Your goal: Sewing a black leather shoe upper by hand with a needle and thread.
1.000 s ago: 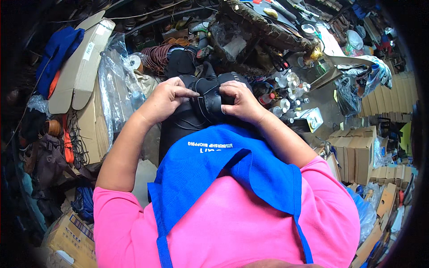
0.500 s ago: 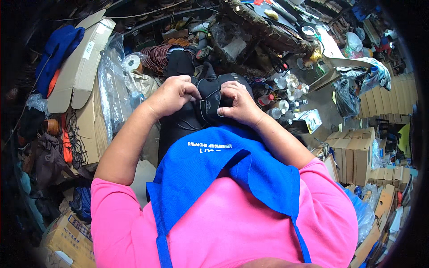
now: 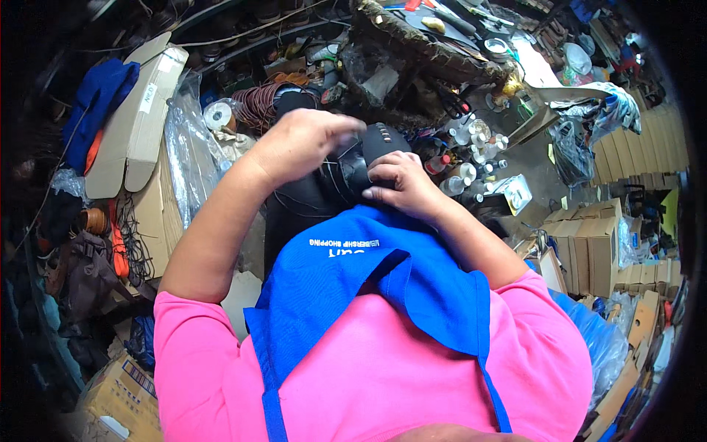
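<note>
I note the blue apron (image 3: 368, 295) nearest, over my lap. Above it my right hand (image 3: 401, 184) grips the black shoe (image 3: 346, 173); my left hand (image 3: 302, 140) pinches its thin cord above. Beyond lies a brown wire coil (image 3: 261, 103).

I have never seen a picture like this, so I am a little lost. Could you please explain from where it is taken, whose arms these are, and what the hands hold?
The picture comes from a wide fisheye camera worn on a person's head, looking down, so straight edges bend near the rim. The arms are the person's own; there is no machine. The person wears a pink shirt and a blue apron. The right hand grips a black shoe on the lap. The left hand is raised just over the shoe, its fingers blurred. Thin black thread crosses the shoe. Around lie cardboard boxes, a coil of reddish cord and small bottles.
</note>
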`<state>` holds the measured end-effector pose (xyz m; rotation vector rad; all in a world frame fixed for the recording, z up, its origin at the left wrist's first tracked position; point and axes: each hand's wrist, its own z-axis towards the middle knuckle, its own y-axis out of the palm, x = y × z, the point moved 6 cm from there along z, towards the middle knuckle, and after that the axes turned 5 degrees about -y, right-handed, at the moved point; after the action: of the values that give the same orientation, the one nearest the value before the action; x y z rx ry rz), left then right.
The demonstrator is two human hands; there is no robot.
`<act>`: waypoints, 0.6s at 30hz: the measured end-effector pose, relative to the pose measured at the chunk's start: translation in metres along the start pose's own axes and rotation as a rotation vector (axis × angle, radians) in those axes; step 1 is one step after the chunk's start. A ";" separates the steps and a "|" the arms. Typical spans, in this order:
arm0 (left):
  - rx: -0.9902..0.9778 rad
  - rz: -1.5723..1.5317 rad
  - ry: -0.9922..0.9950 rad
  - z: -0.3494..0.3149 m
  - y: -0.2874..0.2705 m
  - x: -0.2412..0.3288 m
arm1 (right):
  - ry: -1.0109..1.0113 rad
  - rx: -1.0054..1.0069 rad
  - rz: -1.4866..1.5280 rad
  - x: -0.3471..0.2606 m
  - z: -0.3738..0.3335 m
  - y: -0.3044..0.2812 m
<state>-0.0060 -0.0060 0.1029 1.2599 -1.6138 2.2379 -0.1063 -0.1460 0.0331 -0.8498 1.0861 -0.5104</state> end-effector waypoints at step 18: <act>-0.388 -0.314 -0.038 0.023 -0.025 0.025 | -0.347 -0.235 -0.368 -0.036 0.078 -0.118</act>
<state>0.0033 -0.0236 0.1399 1.3378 -1.6249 1.6322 -0.0446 -0.1627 0.1637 -1.3057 0.6780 -0.5206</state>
